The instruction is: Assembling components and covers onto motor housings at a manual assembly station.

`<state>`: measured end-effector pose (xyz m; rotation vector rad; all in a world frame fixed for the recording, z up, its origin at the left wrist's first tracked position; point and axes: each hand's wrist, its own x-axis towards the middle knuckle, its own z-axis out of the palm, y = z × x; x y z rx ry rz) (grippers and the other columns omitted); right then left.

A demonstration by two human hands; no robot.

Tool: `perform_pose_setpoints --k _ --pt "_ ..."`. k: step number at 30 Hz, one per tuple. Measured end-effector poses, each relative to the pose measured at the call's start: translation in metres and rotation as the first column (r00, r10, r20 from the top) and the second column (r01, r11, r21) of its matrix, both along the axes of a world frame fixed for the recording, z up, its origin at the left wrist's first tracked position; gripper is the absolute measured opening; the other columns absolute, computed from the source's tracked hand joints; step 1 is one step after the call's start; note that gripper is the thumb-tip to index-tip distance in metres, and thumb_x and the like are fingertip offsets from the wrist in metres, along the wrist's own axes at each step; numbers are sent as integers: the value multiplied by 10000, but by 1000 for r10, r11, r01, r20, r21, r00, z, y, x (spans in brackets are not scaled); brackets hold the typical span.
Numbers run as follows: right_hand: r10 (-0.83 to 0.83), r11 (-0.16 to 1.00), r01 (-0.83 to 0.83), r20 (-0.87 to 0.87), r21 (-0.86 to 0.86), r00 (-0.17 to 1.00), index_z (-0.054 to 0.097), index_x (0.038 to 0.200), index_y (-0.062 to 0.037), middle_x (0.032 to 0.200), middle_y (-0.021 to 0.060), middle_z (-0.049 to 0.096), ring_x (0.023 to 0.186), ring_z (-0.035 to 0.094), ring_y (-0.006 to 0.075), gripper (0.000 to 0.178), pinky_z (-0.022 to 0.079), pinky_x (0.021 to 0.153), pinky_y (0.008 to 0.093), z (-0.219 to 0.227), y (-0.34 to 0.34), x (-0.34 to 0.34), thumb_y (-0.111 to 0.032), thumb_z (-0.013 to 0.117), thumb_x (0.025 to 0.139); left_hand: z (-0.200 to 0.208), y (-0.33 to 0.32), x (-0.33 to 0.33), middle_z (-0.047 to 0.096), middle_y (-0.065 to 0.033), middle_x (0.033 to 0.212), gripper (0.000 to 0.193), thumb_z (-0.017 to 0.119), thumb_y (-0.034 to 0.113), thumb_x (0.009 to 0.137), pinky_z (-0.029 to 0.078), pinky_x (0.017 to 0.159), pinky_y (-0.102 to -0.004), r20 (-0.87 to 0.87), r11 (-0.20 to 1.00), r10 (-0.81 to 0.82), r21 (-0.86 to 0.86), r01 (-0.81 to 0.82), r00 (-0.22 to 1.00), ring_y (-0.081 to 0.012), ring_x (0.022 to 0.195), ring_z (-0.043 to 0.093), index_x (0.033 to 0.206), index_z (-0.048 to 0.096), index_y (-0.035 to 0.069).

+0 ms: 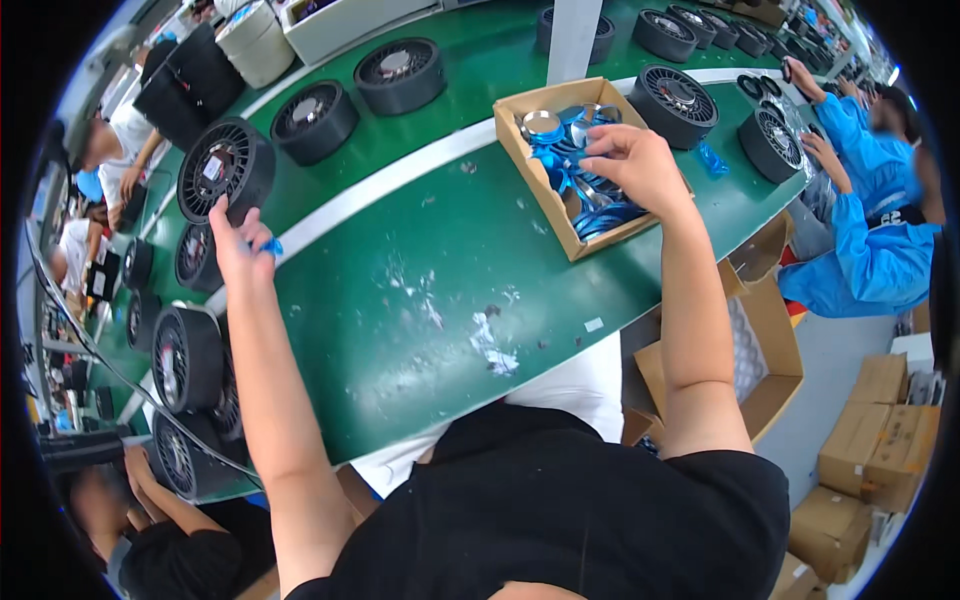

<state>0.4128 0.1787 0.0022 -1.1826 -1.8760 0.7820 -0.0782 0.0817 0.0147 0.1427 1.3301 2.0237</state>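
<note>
My left hand (pixel 236 240) reaches to the left side of the green table (pixel 400 260) and pinches a small blue piece (pixel 268 246), right beside a black round fan-like wheel (pixel 226 168) standing on edge. My right hand (pixel 632 162) is inside an open cardboard box (pixel 562 225) at the upper middle, fingers closed on one of the blue-wrapped shiny metal rings (pixel 590 205) that fill it. A round silver cap (pixel 541 124) lies in the box's far corner.
Several more black wheels (pixel 400 72) line the belt at the back, left and right. A person in blue (pixel 870 200) works at the right, others sit at the left. Cardboard boxes (pixel 880 440) stand on the floor at right. White scraps (pixel 490 345) lie on the table.
</note>
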Motion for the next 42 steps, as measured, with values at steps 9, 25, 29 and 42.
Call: perform_pose_setpoints --k 9,25,29,42 --pt "-63 994 22 398 107 915 696 1026 10 1107 139 695 911 689 241 356 532 782 349 16 -16 16 -106 796 705 -11 -206 114 600 -65 702 346 672 368 875 239 367 -168 368 841 -450 -131 524 814 -49 475 395 882 593 31" --pt "220 975 -224 -211 7 952 640 1151 36 1191 149 659 1051 640 189 336 512 887 288 53 -121 -83 39 695 820 -21 -257 141 609 -68 693 592 670 541 870 338 477 -242 -31 564 -748 -558 609 663 -80 551 470 1050 567 -13" --pt "599 800 -597 -27 67 800 651 1103 45 1239 196 629 1112 619 247 376 477 964 347 46 -164 -154 44 734 736 -22 -257 126 596 -51 617 592 708 535 845 365 504 -259 -252 586 -732 -707 396 633 -88 565 512 994 601 -27" --pt "404 852 -508 -459 -125 791 648 1096 47 1212 216 638 1121 614 256 350 474 982 359 31 -159 -167 15 764 768 -12 -232 123 577 -39 609 384 778 288 812 333 495 -257 -687 836 -528 -524 163 499 -107 499 393 1030 641 4"
